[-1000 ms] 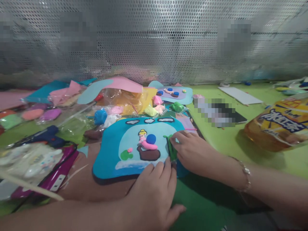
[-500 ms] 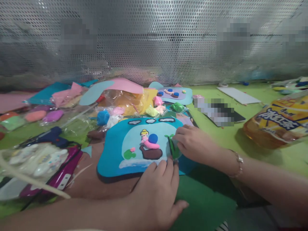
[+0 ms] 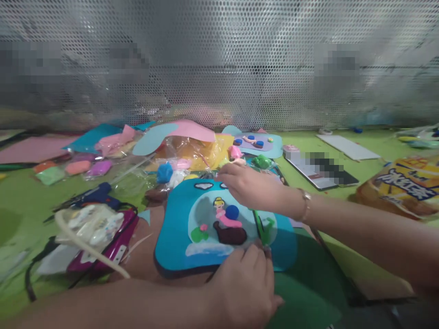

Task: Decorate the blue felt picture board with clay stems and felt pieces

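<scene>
A blue card picture [image 3: 171, 242] lies before me with soft clay shapes on it: a figure with yellow hair and a pink body, a blue ball [image 3: 232, 212], a dark brown shape [image 3: 231, 234] and a green plant [image 3: 267, 228]. My left hand [image 3: 245, 278] rests on the card's lower edge, by the plant's base, with the thumb out to the side. Over the card's top edge is my right hand [image 3: 252, 185], its fingers bent together and pointing left; it covers part of the outlined clouds. Whatever its fingertips hold is hidden.
Bagged clay lumps [image 3: 164, 172] lie behind the card. To the left are a glue gun [image 3: 99, 195] and a purple case [image 3: 123, 233] with a cord. A phone [image 3: 308, 170] and a tea bottle [image 3: 401, 187] are on the right. A perforated metal panel [image 3: 219, 82] stands behind.
My right hand has left the green plant and moved up and left to the card's top edge. My left hand stays at the lower edge. The view has shifted.
</scene>
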Motion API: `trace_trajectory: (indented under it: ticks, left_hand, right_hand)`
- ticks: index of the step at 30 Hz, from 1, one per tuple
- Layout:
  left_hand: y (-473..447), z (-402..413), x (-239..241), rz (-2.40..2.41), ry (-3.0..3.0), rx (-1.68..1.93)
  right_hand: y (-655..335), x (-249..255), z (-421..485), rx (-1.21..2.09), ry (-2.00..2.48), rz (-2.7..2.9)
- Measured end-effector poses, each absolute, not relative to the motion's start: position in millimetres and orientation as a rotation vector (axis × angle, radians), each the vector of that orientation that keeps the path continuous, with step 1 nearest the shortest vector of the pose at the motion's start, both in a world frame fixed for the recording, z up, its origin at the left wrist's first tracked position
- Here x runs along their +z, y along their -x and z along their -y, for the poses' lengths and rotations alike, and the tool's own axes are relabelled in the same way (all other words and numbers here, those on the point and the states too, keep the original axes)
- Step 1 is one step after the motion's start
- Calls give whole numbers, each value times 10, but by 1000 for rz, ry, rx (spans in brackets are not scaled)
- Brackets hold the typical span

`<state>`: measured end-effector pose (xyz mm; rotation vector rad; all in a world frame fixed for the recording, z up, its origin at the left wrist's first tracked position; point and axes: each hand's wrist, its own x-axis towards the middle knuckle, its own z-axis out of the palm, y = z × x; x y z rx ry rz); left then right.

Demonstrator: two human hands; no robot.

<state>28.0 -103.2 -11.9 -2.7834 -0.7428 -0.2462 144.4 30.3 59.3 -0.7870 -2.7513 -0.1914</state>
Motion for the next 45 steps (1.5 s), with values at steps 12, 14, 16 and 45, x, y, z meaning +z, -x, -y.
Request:
trace_trajectory:
  ticks: [12,14,16,45]
  left_hand:
    - [-272,1061,-208,654,2749,-380]
    - [-273,1055,-200,659,2757,-371]
    - [-270,1050,-195,666,2762,-359]
    - [-189,809,60,1313,3131,-799]
  right_hand:
    - [-806,440,-1096,279,1179,2774]
    - [-820,454,-1097,379,1208,2775]
    - [-835,452,-1069,466,1184,2779]
    - [-2285,417,65,771,325,2067]
